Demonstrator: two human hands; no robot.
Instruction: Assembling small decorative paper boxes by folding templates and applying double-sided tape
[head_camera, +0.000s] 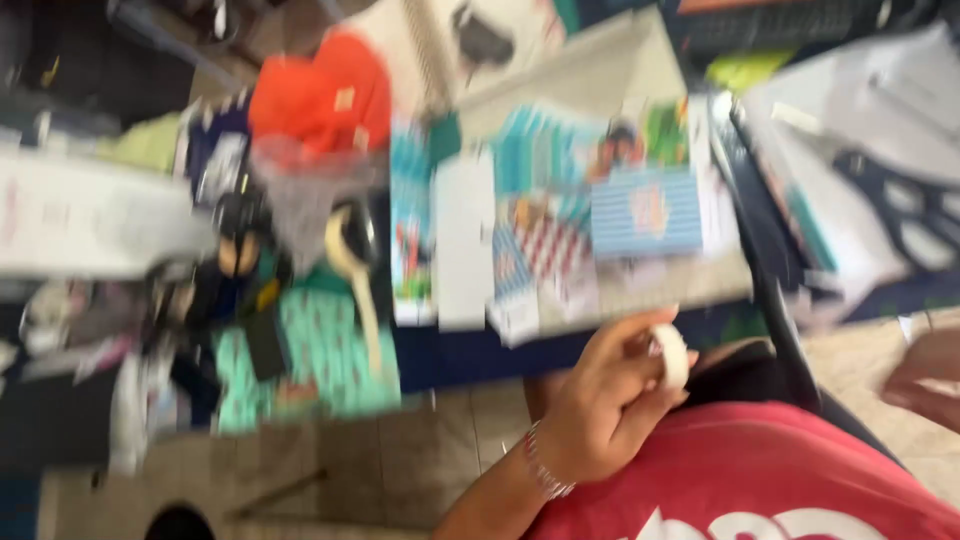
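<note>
We clench our left hand (605, 400) around a white tape roll (672, 355), best kept steady beside the cluttered tabletop (640, 285); our right hand (925, 378) blurs, its grip unreadable.

small white roll (672, 355), round, gripped in fingers (640, 345)

A flat package with blue and white stripes (645, 212) is lying near the front edge of the desk (660, 285), toward its right side. Just left of it, a smaller packet with red and white checks (550, 248) is resting, and a plain white card-like pack (463, 240) is standing out beside that. Behind them, toward the back edge, teal-striped packets (540, 150) are overlapping one another. A tall teal pack with colourful pictures (410, 225) is sitting at the left end of the row. All are blurred.
</note>
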